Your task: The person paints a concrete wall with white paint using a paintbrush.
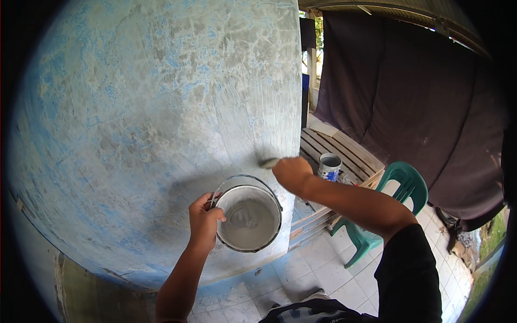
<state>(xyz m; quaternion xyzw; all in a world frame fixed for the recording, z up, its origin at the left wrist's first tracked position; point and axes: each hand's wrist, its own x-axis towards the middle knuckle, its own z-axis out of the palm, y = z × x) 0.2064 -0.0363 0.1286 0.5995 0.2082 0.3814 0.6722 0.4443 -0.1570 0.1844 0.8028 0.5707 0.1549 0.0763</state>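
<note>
My left hand (204,219) grips a round bucket (222,237) by its left rim, the thumb over the edge. Greyish-white wet paint or slurry lies in the bottom, and the wire handle stands up along the far side. In front of me rises a wall (161,107) with patchy blue, grey and whitish colour. My right hand (293,173) is closed around what looks like a paintbrush (270,162), whose dark tip is at the wall near its right edge. Most of its handle is hidden by my fingers. Streaks run up the wall above it.
Beyond the wall's edge is a slatted wooden bench (344,148) with an open paint can (329,166) on it. A green plastic chair (406,180) stands to the right on the white tiled floor (318,258). A dark brown curtain (409,97) hangs behind.
</note>
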